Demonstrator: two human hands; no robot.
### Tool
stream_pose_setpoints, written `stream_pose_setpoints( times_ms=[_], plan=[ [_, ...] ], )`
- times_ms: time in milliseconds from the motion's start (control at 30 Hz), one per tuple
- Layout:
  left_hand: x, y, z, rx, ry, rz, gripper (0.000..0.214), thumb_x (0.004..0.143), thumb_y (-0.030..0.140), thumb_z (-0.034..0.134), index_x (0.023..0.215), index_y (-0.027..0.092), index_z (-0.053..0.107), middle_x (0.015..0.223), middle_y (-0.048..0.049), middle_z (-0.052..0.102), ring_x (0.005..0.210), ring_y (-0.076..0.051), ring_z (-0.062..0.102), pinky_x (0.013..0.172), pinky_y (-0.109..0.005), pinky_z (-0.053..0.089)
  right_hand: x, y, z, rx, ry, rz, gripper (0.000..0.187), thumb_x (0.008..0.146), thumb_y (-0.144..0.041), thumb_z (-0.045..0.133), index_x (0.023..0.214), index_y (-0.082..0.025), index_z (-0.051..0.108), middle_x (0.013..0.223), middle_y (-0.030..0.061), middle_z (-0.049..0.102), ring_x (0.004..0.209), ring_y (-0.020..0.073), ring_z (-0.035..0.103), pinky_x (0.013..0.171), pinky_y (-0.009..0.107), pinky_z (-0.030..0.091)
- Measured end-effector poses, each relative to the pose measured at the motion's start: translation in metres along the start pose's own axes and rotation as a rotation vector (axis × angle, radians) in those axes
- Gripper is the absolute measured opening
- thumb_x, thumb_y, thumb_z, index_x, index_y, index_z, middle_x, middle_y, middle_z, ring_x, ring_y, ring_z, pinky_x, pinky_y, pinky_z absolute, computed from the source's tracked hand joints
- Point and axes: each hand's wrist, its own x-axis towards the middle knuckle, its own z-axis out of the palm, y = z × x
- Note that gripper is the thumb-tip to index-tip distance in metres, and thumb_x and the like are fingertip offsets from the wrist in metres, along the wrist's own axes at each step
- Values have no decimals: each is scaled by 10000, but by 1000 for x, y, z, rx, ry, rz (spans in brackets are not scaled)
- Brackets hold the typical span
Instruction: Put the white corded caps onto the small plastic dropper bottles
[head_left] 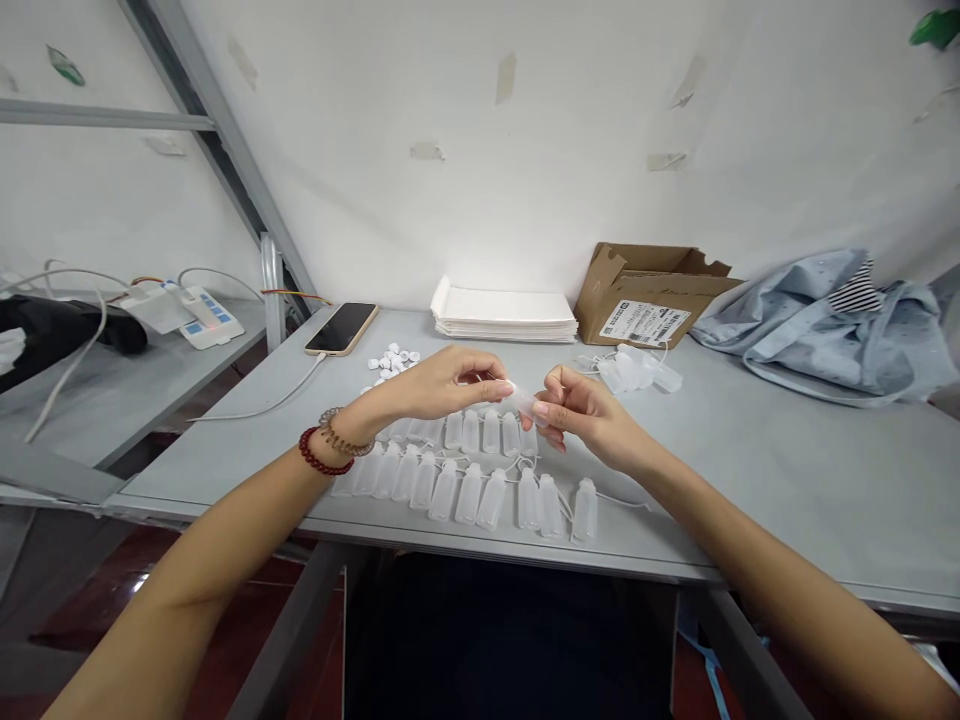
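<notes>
Above the grey table [780, 460], a small translucent plastic bottle [524, 401] lies nearly sideways between my two hands. My left hand [459, 382] pinches its left end, where a white tip shows at the fingertips. At the other end, the thumb and fingers of my right hand [589, 415] are closed round the bottle. Below my hands, several similar bottles [445, 490] lie in two rough rows, some with thin white cords at their necks. Beyond my left wrist is a scatter of small white caps [394, 357], partly hidden by my arm.
More bottles [637, 370] lie in a pile before an opened cardboard box [645, 310]. Against the wall sits a stack of white envelopes [506, 312]. A phone [343, 328] on a cable lies at back left; blue-grey cloth [817, 320] covers the back right.
</notes>
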Motion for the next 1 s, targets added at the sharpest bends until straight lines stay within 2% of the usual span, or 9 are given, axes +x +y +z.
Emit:
stream_pose_setpoints(
  times_ms=[100,167,233,300,367,433,667,867,1000],
  plan=[
    [-1,2,-3,-2,5,77,252,888,402,537,947,187,655,915,-29,657,784,-123,556,632,-217,413,0,1,1,1,-10,-6,359,860,-389,613,759,-241,303,664,-37,545,600,116,516,487,242,364],
    [0,3,-2,-9,38,75,250,878,406,554,974,193,643,972,-32,659,847,-132,566,683,-226,430,0,3,3,-81,16,-44,337,883,-381,577,756,-242,298,632,-56,488,588,112,494,521,257,386],
    [1,1,1,0,81,11,289,880,446,541,848,170,621,801,-12,630,700,-107,536,592,-211,401,0,5,6,-233,75,-115,303,905,-350,540,754,-240,302,611,-73,416,561,102,455,556,268,390],
    [3,-2,4,21,79,-59,404,902,480,489,669,154,537,603,22,513,535,-76,429,484,-203,321,0,9,8,-424,140,-206,267,913,-305,514,755,-238,310,621,-73,377,533,93,404,542,262,358],
    [3,-4,7,47,47,-76,461,916,486,457,598,153,478,537,36,435,478,-65,357,445,-207,270,0,13,9,-592,172,-286,238,913,-261,490,758,-237,310,634,-65,372,513,91,361,503,253,306],
    [2,-4,6,61,12,-54,442,912,476,472,621,147,515,559,26,467,480,-65,362,443,-209,271,1,16,9,-680,169,-322,223,914,-230,464,764,-239,300,632,-65,377,491,88,323,485,251,276],
    [2,-4,-1,26,21,-27,384,873,461,551,671,141,613,624,-6,575,560,-89,483,493,-204,346,-1,11,6,-555,133,-234,243,924,-297,470,758,-243,301,600,-72,367,505,98,359,499,244,297],
    [3,-4,-2,-37,-53,-116,493,929,470,437,559,150,495,540,8,535,509,-84,504,523,-211,400,1,17,11,-794,134,-376,191,905,-184,429,785,-242,292,625,-63,393,474,91,299,479,242,256],
    [5,-6,3,-87,-79,-108,478,931,427,439,549,150,515,546,-1,553,540,-96,541,563,-220,439,3,16,10,-829,149,-354,194,900,-178,394,767,-248,271,684,-21,446,519,119,364,512,261,295]
  ],
)
